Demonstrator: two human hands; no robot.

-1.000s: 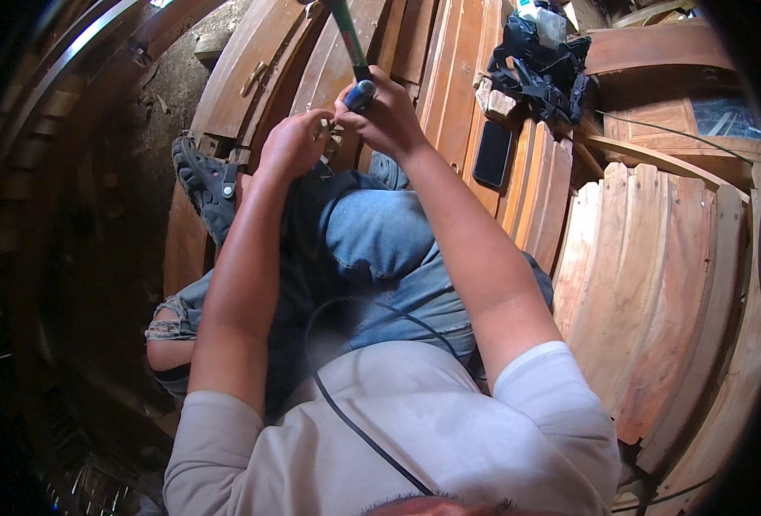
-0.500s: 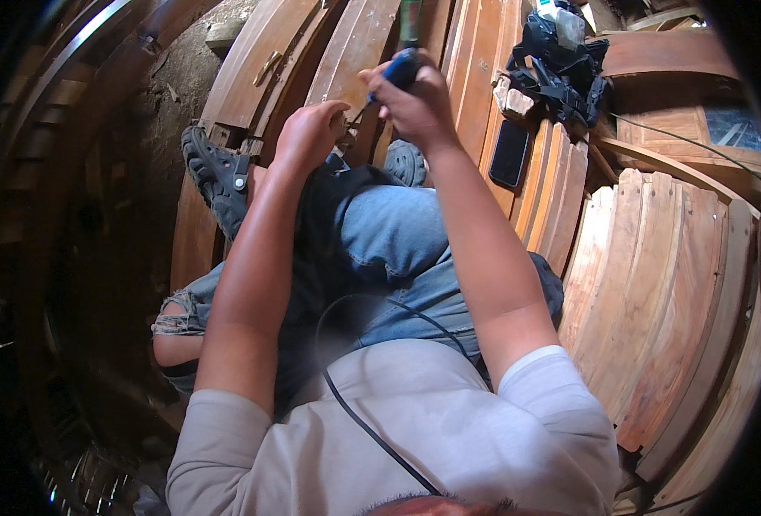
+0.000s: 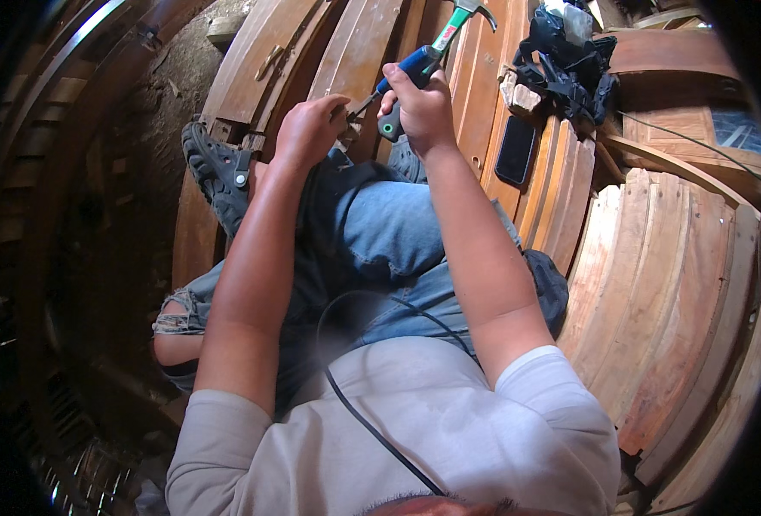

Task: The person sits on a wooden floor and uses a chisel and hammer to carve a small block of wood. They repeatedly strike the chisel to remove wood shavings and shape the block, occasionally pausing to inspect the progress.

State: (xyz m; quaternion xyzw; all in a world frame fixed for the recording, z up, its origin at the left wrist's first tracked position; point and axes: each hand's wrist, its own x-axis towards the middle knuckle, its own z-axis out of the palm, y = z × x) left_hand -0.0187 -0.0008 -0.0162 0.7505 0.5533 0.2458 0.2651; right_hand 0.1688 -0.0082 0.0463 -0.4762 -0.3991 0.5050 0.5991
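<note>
Closest to my camera, at 6 o'clock, I have the light shirt (image 3: 449, 404) of the person wearing the rig, with a black cable (image 3: 355, 416) looping over it. Past that, around the dial's centre, are the blue jeans (image 3: 398, 224), torn at the knee toward 8 o'clock.

Further out, I see the left hand (image 3: 307, 133) at 11 o'clock, its fingers curled beside a small light-brown piece (image 3: 351, 132); I can't tell from here whether it grips that piece. The right hand (image 3: 423, 107), just past 12, is clenched around two things at once: a blue-handled tool (image 3: 412, 69), whose thin metal shaft slants toward 8 o'clock and ends near the left hand, and a hammer (image 3: 449, 33) with a green shaft, its head toward 1 o'clock and its dark butt poking out below the fist.

A dark clog (image 3: 213, 172) shows at 10 o'clock. Long wooden boards (image 3: 359, 52) run away beneath the hands toward 12. On them, between 1 and 2, lies a black phone (image 3: 515, 150), and beyond it I make out a black strapped bundle (image 3: 552, 77). Pale planks (image 3: 647, 284) fill 3 o'clock.
</note>
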